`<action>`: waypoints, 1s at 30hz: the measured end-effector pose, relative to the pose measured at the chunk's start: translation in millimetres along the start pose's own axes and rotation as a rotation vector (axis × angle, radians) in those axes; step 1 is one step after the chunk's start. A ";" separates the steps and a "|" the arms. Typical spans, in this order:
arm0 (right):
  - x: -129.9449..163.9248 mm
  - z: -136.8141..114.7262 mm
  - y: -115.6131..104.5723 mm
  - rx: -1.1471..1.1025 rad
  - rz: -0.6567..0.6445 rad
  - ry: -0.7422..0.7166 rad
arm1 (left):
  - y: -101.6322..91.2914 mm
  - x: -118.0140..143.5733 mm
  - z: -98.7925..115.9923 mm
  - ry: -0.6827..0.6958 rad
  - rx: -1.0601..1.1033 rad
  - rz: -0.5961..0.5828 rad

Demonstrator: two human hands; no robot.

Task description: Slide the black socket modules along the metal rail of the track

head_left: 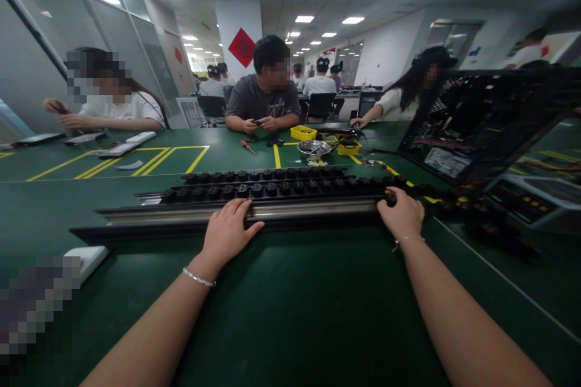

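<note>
I have the left hand point(229, 227) laid over the long rail point(313, 210) near the middle of the frame, its fingers side by side across the pale metal strip and the thumb spread well away to the right. It touches the rail from above and is not closed around it. The right hand point(403, 213), right of centre, is half curled at the rail's right end, thumb and forefinger bent about a small dark round piece point(390, 199); from here I cannot tell whether they pinch it or only touch it.

The rail lies across the middle of the frame on the green table point(318, 314), black along its edges. I read its long axis as running left to right, nearly level, with the left end slightly lower in the picture and the right end under the right hand. Just behind it, rows of black knobbed pieces point(272, 189) run almost parallel. At the right of the frame I see an open computer case point(485, 124), well apart from the left hand.
</note>
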State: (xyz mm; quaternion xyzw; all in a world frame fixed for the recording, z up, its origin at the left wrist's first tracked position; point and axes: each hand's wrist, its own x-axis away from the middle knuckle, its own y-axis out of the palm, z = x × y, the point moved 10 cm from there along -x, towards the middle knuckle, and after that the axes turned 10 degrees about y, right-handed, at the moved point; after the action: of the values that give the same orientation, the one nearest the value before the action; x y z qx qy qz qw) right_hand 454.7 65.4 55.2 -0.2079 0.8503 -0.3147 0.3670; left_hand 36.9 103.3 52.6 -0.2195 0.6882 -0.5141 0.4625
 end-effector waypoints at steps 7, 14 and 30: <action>-4.5 4.8 -0.2 0.007 -0.015 -0.001 | 0.9 0.0 -0.7 0.004 0.010 0.009; -5.0 6.2 -2.1 0.022 0.003 -0.002 | 1.1 0.4 -1.2 0.003 0.004 0.019; -11.6 23.3 -5.2 0.050 0.039 0.071 | 0.7 0.6 -1.5 0.003 0.021 0.030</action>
State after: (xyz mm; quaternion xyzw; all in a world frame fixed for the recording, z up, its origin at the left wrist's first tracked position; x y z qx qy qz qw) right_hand 480.4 59.6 52.1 -0.1709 0.8586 -0.3358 0.3475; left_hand 35.4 103.9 51.8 -0.2036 0.6864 -0.5148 0.4716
